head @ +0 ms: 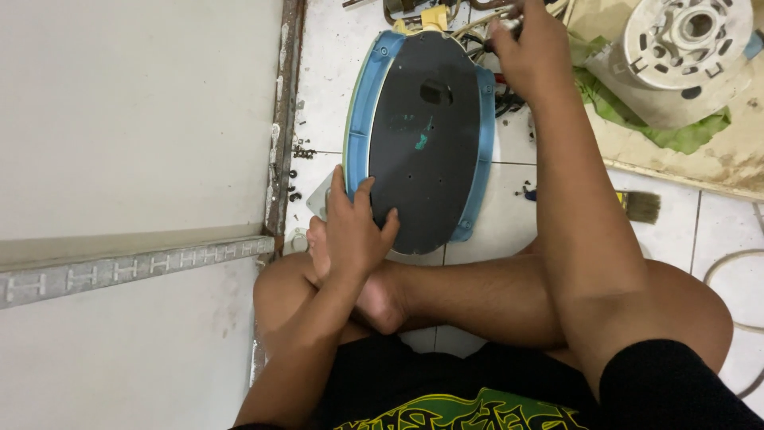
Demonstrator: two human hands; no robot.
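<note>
Nearest the camera was the person's black shirt with a green and yellow printed pattern, and above it their bare crossed legs on the white tiled floor. The left hand lay spread and flat, fingers unclenched, pressing on the near edge of the oval dark grey panel with a light blue plastic rim, which stood on the tiles just beyond the person's feet, its long axis running away from the camera. The right hand reached past the far right side of that panel, fingers curled around a slim tool with a pale tip; it looked like a screwdriver, though the hand hid most of it. Loose wires showed beside the panel's far end. To the right, a paintbrush with a wide bristle head lay on the tiles, and a round white ribbed plastic part sat on a crumpled green cloth. On the left ran a pale grey wall with a worn metal door-frame strip, small dark screws scattered near it.
</note>
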